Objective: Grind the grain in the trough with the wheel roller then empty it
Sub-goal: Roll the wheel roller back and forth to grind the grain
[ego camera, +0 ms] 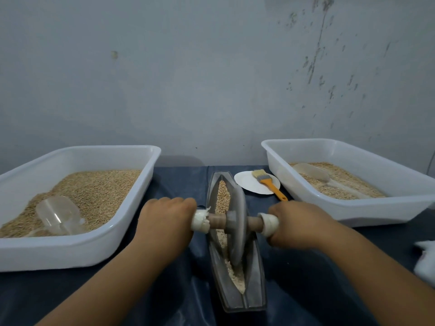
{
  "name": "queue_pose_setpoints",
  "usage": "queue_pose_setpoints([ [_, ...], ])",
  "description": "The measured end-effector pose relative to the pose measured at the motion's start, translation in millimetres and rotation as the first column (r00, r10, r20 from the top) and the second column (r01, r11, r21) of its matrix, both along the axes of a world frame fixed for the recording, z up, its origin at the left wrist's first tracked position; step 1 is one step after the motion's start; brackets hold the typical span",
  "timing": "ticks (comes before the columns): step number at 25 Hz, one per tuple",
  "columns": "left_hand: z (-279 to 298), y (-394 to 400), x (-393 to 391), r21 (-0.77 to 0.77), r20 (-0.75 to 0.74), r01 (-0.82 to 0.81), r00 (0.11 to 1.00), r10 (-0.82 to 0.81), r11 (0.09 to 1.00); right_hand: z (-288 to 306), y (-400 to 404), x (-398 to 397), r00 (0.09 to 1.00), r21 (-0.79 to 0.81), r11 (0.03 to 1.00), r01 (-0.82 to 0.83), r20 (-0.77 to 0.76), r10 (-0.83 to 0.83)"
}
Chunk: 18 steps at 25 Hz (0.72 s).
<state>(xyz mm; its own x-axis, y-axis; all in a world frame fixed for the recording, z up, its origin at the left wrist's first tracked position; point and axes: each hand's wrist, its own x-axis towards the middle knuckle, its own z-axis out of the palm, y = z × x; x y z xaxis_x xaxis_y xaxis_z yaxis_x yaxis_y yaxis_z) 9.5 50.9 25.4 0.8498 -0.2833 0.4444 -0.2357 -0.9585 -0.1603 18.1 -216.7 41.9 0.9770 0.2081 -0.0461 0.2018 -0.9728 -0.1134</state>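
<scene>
A pale grey-blue wall (pixel 188 78) fills the upper half of the view, lit dimly and evenly. Dark flecks and streaks of peeling or mould mark its right part (pixel 317 55), and one small spot sits toward the left. Below, the bench (pixel 317 267) meets the wall at its far edge, covered in a dark blue, slightly glossy cloth.

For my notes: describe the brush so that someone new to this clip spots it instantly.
Start at the white tub on the right, which holds grain and a clear scoop. Just left of it, beyond the metal trough, a white paper plate lies on the dark cloth. The brush lies across that plate, the only orange-handled thing here, with pale bristles pointing toward the wall.
</scene>
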Motion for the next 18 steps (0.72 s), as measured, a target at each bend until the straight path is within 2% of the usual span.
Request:
queue_pose_setpoints([
  [2, -1.1, -2.5, 9.4, -0.047, -0.076, -0.08, 0.994, 0.076, 0.996, -2.5, 17.9, 9.1, 0.943, -0.126, 0.992, 0.026, 0.332, 0.018],
  [3, -2.0, -2.9, 12.4, -0.057, -0.1, -0.1, 0.991, 0.094, 0.993, -1.6, 24.3, 11.9, 0.911, -0.129, 0.991, 0.027, 0.411, 0.029],
  [4, -2.0, -3.0, 13.6, -0.063, -0.126, -0.112, 0.987, 0.104, 0.992, 0.1, 25.9, 14.2, 0.912, -0.114, 0.993, 0.016, 0.408, 0.032],
  [5, -2.1, -2.1, 11.9, -0.055, -0.135, -0.109, 0.986, 0.101, 0.992, 1.9, 23.2, 15.3, 0.941, -0.087, 0.996, -0.007, 0.337, 0.036],
  [7, 0.0, 0.6, 2.2, -0.03, -0.124, -0.083, 0.989, 0.079, 0.996, 7.0, 9.3, 10.3, 0.997, -0.033, 0.998, -0.049, 0.059, 0.051],
  [9, 2.8, 4.1, -5.9, 0.02, -0.082, -0.05, 0.995, 0.052, 0.999, 11.1, -5.1, 0.0, 0.981, 0.072, 0.997, -0.032, -0.191, 0.045],
  [11, 5.1, 4.5, -6.8, 0.057, -0.041, -0.04, 0.998, 0.042, 0.998, 9.9, -8.9, -6.0, 0.973, 0.109, 0.994, 0.003, -0.231, 0.022],
  [13, 2.6, -0.1, -2.0, 0.035, -0.011, -0.062, 0.998, 0.062, 0.997, 1.6, -0.1, -1.4, 1.0, 0.011, 1.0, 0.017, -0.012, -0.017],
  [15, 1.1, -4.8, 6.3, -0.006, -0.052, -0.115, 0.992, 0.115, 0.993, -5.5, 16.2, 8.0, 0.948, -0.094, 0.995, 0.045, 0.318, -0.013],
  [16, 0.8, -6.1, 9.8, -0.022, -0.088, -0.128, 0.988, 0.126, 0.991, -6.0, 22.7, 10.9, 0.912, -0.114, 0.992, 0.045, 0.41, 0.006],
  [17, 0.6, -6.3, 12.1, -0.035, -0.123, -0.126, 0.985, 0.121, 0.991, -4.1, 24.6, 12.8, 0.905, -0.114, 0.993, 0.037, 0.425, 0.015],
  [18, 1.7, -5.4, 11.8, -0.04, -0.149, -0.115, 0.983, 0.108, 0.993, -0.8, 22.3, 13.9, 0.936, -0.095, 0.995, 0.017, 0.353, 0.018],
])
